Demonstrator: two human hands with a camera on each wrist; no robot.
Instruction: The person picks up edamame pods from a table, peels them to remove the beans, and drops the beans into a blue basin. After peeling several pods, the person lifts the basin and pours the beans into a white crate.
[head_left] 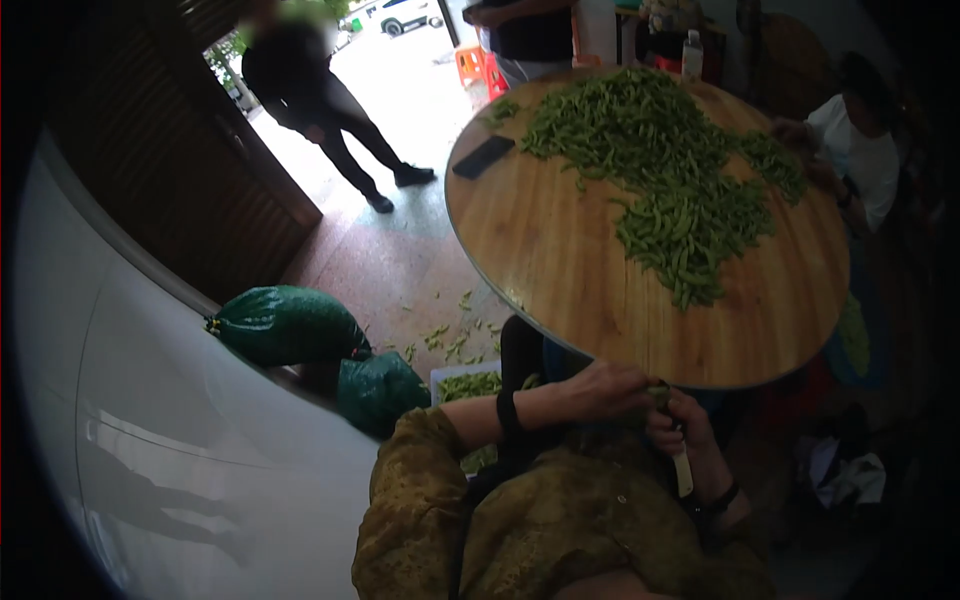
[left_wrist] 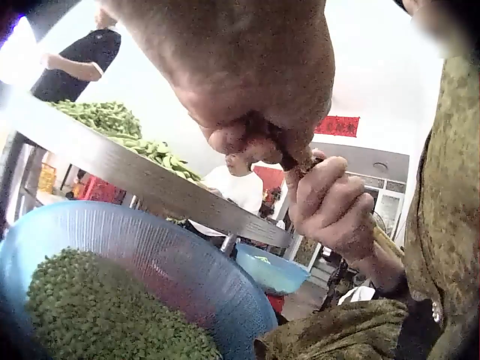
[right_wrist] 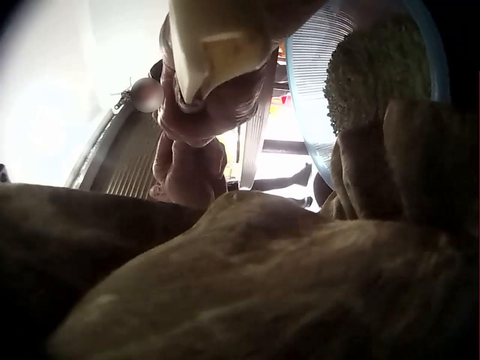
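In the head view, my left hand (head_left: 612,390) meets my right hand (head_left: 686,420) just past the near edge of the round table. Its fingertips pinch a small dark greenish thing (head_left: 660,393), too blurred to name. My right hand's fingers curl round a cream handle (head_left: 684,472) that sticks out below. From the left wrist, my left hand (left_wrist: 247,82) looms large, curled, its fingertips close to those of my right hand (left_wrist: 334,206). The right wrist view shows the cream handle (right_wrist: 217,49) in my right hand (right_wrist: 217,112), with my left hand (right_wrist: 191,169) beyond.
Green pods (head_left: 690,230) lie heaped on the round table (head_left: 560,250), near a dark flat object (head_left: 484,157). Under the table edge is a blue basket (left_wrist: 255,300) of green beans (left_wrist: 105,315). Green sacks (head_left: 290,325) lie at left. Other people stand or sit around.
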